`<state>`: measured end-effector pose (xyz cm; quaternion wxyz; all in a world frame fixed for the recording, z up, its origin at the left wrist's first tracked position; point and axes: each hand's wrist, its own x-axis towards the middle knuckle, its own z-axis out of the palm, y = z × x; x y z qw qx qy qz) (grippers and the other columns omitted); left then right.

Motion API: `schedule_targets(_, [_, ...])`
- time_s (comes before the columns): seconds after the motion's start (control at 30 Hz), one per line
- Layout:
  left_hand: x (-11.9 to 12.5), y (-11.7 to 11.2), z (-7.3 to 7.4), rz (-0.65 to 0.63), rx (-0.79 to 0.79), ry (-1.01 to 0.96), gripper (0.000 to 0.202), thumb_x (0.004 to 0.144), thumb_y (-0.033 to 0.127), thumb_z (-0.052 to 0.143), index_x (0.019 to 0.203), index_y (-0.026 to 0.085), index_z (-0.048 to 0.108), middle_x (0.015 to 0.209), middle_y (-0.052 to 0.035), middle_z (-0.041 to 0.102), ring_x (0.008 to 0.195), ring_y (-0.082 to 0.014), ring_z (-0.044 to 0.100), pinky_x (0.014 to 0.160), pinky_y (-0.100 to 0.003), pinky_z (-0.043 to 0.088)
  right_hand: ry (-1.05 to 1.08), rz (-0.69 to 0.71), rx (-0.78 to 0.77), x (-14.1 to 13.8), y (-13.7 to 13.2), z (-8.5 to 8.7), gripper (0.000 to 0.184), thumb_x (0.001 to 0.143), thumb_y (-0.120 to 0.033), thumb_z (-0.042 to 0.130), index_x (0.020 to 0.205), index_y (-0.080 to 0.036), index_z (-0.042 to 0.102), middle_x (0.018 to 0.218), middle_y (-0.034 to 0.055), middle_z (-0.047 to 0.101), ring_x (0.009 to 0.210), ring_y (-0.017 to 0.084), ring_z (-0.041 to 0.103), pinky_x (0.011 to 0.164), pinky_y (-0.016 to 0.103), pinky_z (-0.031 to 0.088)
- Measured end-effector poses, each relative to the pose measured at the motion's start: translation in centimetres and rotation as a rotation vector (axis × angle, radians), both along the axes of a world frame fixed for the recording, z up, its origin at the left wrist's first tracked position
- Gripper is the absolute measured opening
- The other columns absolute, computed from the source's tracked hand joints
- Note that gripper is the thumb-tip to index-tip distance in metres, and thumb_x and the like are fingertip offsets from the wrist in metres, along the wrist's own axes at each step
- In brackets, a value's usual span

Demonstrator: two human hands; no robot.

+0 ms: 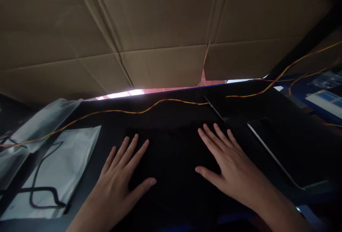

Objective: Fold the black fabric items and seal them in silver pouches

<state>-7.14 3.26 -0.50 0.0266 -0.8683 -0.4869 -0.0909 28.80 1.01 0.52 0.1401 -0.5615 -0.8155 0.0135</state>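
Note:
Palm down, my left hand [121, 175] rests on the dark tabletop [171, 192] with its fingers spread. My right hand [227, 164] lies the same way on the other side of the middle, also holding nothing. Left of my left hand are flat clear plastic bags [77, 153] with a black cable [44, 189] looped over them. To the right of my right hand lies a dark flat device with a silver edge [291, 153]. Beyond its fingertips sits another thin dark flat object [227, 107].
A twisted red and yellow wire [136, 112] runs across the table's far part. Behind it stands a cardboard sheet [160, 29] with a slit, and reddish floor tiles [213, 82] show below. At far right are a white and blue box [326, 102] and crumpled clear plastic [327, 79].

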Motion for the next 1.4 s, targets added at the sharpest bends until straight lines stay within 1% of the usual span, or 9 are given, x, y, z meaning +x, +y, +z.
schedule_targets(0.17, [1.2, 0.4, 2.1, -0.048, 0.041, -0.019, 0.085, 0.107, 0.068, 0.054, 0.178, 0.033, 0.022, 0.181, -0.0146, 0.034, 0.165, -0.0495, 0.033, 0.118, -0.088, 0.039, 0.008, -0.007, 0.123, -0.7, 0.8, 1.9, 0.061, 0.116, -0.047, 0.049, 0.171, -0.020, 0.042, 0.171, 0.0083, 0.053, 0.159, 0.039, 0.047, 0.125, 0.073, 0.044])
schedule_targets(0.33, [2.7, 2.0, 2.8, -0.172, -0.070, -0.069, 0.077, 0.112, 0.057, 0.052, 0.178, 0.033, 0.022, 0.180, -0.0118, 0.036, 0.166, -0.0393, 0.034, 0.126, -0.072, 0.042, 0.012, 0.209, 0.087, -2.7, 2.2, 3.3, 0.045, 0.116, -0.023, 0.046, 0.158, -0.021, 0.062, 0.164, 0.0010, 0.061, 0.160, 0.031, 0.047, 0.132, 0.060, 0.040])
schedule_targets(0.53, [2.0, 2.9, 1.1, -0.109, -0.060, -0.048, 0.088, 0.109, 0.065, 0.053, 0.179, 0.033, 0.010, 0.183, -0.0146, 0.028, 0.168, -0.0433, 0.025, 0.125, -0.074, 0.042, -0.018, 0.194, -0.090, -2.7, 4.3, 2.3, 0.058, 0.114, -0.037, 0.054, 0.169, -0.020, 0.046, 0.175, 0.0071, 0.046, 0.166, 0.034, 0.037, 0.131, 0.069, 0.037])
schedule_targets(0.7, [2.3, 0.4, 3.3, -0.219, -0.007, -0.027, 0.086, 0.111, 0.064, 0.050, 0.179, 0.027, 0.013, 0.180, -0.0145, 0.035, 0.166, -0.0425, 0.032, 0.123, -0.072, 0.045, 0.038, 0.234, -0.156, -2.4, 2.4, 3.0, 0.081, 0.109, -0.064, 0.061, 0.175, -0.026, 0.035, 0.182, 0.0072, 0.027, 0.171, 0.041, 0.015, 0.132, 0.076, 0.026])
schedule_targets(0.83, [1.8, -1.8, 3.3, -0.275, -0.062, 0.028, 0.124, 0.086, 0.087, 0.071, 0.179, 0.024, 0.018, 0.176, -0.0176, 0.040, 0.161, -0.0506, 0.039, 0.110, -0.075, 0.056, 0.049, 0.261, -0.286, -1.7, 0.2, 2.7, 0.115, 0.089, -0.084, 0.073, 0.178, -0.030, 0.024, 0.185, 0.0080, 0.017, 0.170, 0.045, 0.011, 0.131, 0.077, 0.028])
schedule_targets(1.03, [1.0, -2.0, 2.4, -0.244, -0.133, 0.037, 0.142, 0.069, 0.078, 0.092, 0.179, 0.031, 0.015, 0.179, -0.0144, 0.033, 0.161, -0.0515, 0.038, 0.117, -0.076, 0.050, 0.066, 0.262, -0.341, -0.3, 0.7, 2.9, 0.120, 0.082, -0.087, 0.077, 0.177, -0.033, 0.027, 0.183, 0.0076, 0.027, 0.170, 0.044, 0.021, 0.130, 0.073, 0.036])
schedule_targets(1.13, [1.3, -0.2, 3.8, -0.250, -0.136, -0.011, 0.119, 0.087, 0.082, 0.073, 0.179, 0.036, 0.013, 0.179, -0.0107, 0.036, 0.164, -0.0471, 0.036, 0.121, -0.076, 0.046, 0.081, 0.187, -0.188, -0.3, 2.8, 4.0, 0.076, 0.106, -0.067, 0.064, 0.170, -0.029, 0.048, 0.176, 0.0068, 0.046, 0.161, 0.038, 0.045, 0.125, 0.063, 0.048])
schedule_targets(1.23, [1.5, 3.4, 4.8, -0.158, -0.037, -0.053, 0.072, 0.112, 0.058, 0.047, 0.176, 0.032, 0.028, 0.178, -0.0085, 0.043, 0.165, -0.0385, 0.039, 0.125, -0.066, 0.048, 0.026, 0.025, 0.048, 0.1, 5.5, 4.3, 0.049, 0.114, -0.032, 0.050, 0.160, -0.019, 0.060, 0.161, 0.0108, 0.064, 0.132, 0.034, 0.066, 0.114, 0.060, 0.056])
schedule_targets(1.4, [0.7, 8.6, 4.6, 0.014, 0.106, 0.009, 0.048, 0.104, 0.026, 0.045, 0.145, 0.017, 0.070, 0.141, -0.0178, 0.076, 0.141, -0.0446, 0.065, 0.110, -0.065, 0.059, -0.001, -0.044, 0.097, 1.8, 8.5, 4.1, 0.039, 0.106, -0.020, 0.052, 0.136, -0.017, 0.077, 0.115, 0.0123, 0.083, 0.097, 0.032, 0.073, 0.087, 0.053, 0.063])
